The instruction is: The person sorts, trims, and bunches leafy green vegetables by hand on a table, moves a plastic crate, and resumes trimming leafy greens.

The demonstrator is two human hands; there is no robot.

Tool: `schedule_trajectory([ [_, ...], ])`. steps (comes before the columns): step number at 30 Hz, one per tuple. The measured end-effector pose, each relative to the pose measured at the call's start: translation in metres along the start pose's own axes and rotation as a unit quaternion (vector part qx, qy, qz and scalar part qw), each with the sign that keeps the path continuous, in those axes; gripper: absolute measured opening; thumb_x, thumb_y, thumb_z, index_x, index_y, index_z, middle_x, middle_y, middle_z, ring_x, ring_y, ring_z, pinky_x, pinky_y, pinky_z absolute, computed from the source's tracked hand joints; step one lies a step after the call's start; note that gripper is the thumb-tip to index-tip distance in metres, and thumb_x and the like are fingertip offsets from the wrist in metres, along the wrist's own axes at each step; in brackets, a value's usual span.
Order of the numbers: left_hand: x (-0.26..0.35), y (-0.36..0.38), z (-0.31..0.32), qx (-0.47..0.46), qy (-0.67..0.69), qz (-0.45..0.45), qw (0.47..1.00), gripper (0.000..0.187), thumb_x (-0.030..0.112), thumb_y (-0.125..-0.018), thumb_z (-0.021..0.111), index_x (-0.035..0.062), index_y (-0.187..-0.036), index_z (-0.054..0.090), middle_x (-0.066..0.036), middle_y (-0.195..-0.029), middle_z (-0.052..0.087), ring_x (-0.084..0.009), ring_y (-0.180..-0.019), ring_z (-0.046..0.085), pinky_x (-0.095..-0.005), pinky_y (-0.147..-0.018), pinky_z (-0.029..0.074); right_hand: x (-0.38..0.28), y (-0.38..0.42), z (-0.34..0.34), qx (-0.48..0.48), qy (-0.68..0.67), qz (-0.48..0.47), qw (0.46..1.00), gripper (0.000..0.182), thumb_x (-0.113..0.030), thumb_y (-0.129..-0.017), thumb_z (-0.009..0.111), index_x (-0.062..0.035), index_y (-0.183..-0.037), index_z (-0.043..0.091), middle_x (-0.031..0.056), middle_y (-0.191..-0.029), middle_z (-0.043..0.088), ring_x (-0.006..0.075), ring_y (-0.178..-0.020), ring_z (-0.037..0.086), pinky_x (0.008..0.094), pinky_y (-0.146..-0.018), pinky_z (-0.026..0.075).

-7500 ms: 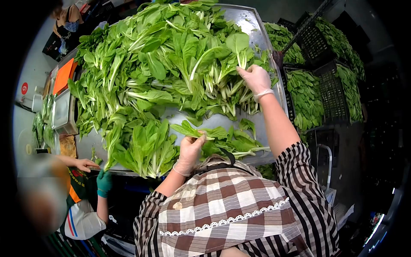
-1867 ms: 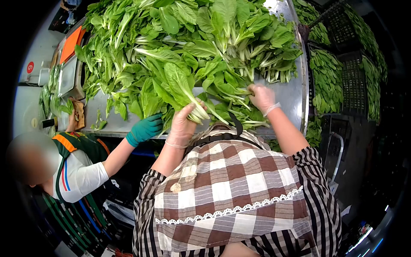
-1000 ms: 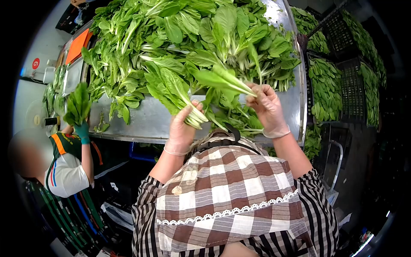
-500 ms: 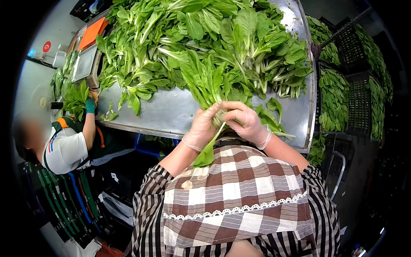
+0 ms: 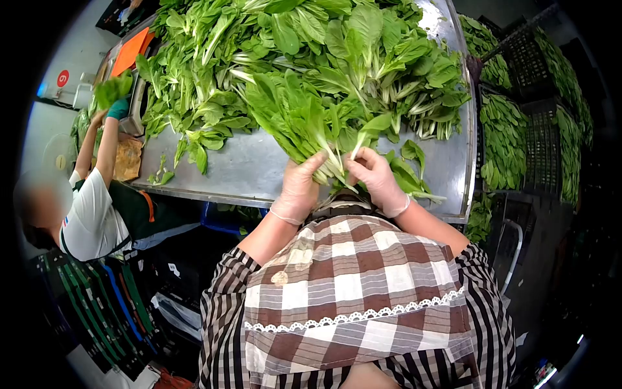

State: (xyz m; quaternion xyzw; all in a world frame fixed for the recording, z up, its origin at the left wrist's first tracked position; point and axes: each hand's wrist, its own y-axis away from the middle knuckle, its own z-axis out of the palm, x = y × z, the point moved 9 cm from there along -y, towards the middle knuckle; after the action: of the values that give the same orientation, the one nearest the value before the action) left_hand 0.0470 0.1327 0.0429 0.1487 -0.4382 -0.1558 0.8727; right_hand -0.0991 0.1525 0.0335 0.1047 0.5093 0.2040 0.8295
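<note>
In my left hand [image 5: 299,186], gloved in clear plastic, a bunch of leafy greens [image 5: 295,123] is gripped by its pale stems, leaves pointing away from me. My right hand [image 5: 378,180], gloved the same way, pinches a single leaf stalk [image 5: 368,135] beside the bunch, its blade pointing up and away. A few loose leaves [image 5: 408,174] lie on the metal table just past my right hand. Beyond both hands spreads a large heap of the same greens [image 5: 214,61].
The metal table [image 5: 227,165] has a raised edge. At left a co-worker [image 5: 97,207] in a green glove lifts greens [image 5: 113,89] near an orange sheet [image 5: 131,52]. Black crates [image 5: 543,149] of greens [image 5: 504,142] stand at right.
The single leaf, hanging down toward my apron before, now points up in my right hand, which has moved away from the bunch. The co-worker has raised greens farther from the table's near edge.
</note>
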Motion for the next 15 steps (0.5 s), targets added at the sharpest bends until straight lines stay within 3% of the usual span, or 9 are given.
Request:
schedule_trajectory([
  [7,0.006,0.003,0.007,0.003,-0.008,0.014,1.0,0.041,0.006,-0.086,0.067,-0.0008,-0.124,0.053,-0.01,-0.107,0.065,-0.0225,-0.1,0.063,-0.0357,-0.093,0.05,0.017,-0.008,0.001,0.007,-0.037,0.011,0.999,0.016,-0.011,-0.088,0.071,-0.0004,-0.098,0.065,0.0013,-0.083,0.063,0.0086,-0.066,0.055,0.0226,-0.061,0.046],
  [10,0.006,-0.001,-0.002,0.02,0.027,0.022,0.999,0.037,0.006,-0.086,0.066,-0.0007,-0.12,0.054,-0.011,-0.103,0.066,-0.0232,-0.095,0.064,-0.0367,-0.089,0.053,0.015,-0.005,-0.001,0.028,-0.013,-0.008,0.999,0.017,-0.012,-0.088,0.07,-0.0001,-0.099,0.065,0.0024,-0.083,0.064,0.0092,-0.065,0.056,0.0236,-0.061,0.047],
  [11,0.008,-0.003,-0.011,0.026,0.039,0.025,0.999,0.035,0.005,-0.086,0.066,-0.0006,-0.119,0.054,-0.012,-0.102,0.066,-0.0235,-0.094,0.065,-0.0371,-0.088,0.053,0.02,-0.005,-0.003,0.02,0.02,0.029,0.999,0.017,-0.013,-0.088,0.071,0.0003,-0.097,0.066,0.0026,-0.082,0.064,0.0097,-0.065,0.058,0.0237,-0.061,0.048],
  [13,0.016,-0.006,-0.042,0.049,0.039,0.033,0.998,0.035,0.006,-0.086,0.066,-0.0005,-0.118,0.054,-0.013,-0.1,0.066,-0.0242,-0.09,0.066,-0.0376,-0.083,0.056,0.026,-0.008,-0.015,0.001,0.085,0.101,0.991,0.018,-0.015,-0.087,0.071,0.0011,-0.094,0.067,0.003,-0.08,0.065,0.0106,-0.066,0.06,0.024,-0.062,0.05],
  [14,0.025,-0.002,-0.054,0.079,-0.002,0.048,0.996,0.036,0.006,-0.085,0.066,-0.0007,-0.118,0.054,-0.013,-0.099,0.066,-0.0241,-0.09,0.066,-0.0377,-0.081,0.056,0.034,-0.016,-0.028,-0.031,0.277,0.124,0.952,0.022,-0.02,-0.084,0.073,0.0,-0.091,0.069,0.006,-0.079,0.069,0.0141,-0.069,0.065,0.0266,-0.066,0.053],
  [15,0.036,0.005,-0.067,0.109,-0.044,0.063,0.991,0.036,0.006,-0.085,0.066,-0.0009,-0.118,0.054,-0.013,-0.098,0.067,-0.0241,-0.089,0.067,-0.0377,-0.079,0.057,0.026,-0.022,-0.033,-0.071,0.487,0.05,0.869,0.025,-0.026,-0.08,0.075,-0.0029,-0.091,0.072,0.0094,-0.079,0.072,0.0211,-0.07,0.068,0.0313,-0.069,0.054],
])
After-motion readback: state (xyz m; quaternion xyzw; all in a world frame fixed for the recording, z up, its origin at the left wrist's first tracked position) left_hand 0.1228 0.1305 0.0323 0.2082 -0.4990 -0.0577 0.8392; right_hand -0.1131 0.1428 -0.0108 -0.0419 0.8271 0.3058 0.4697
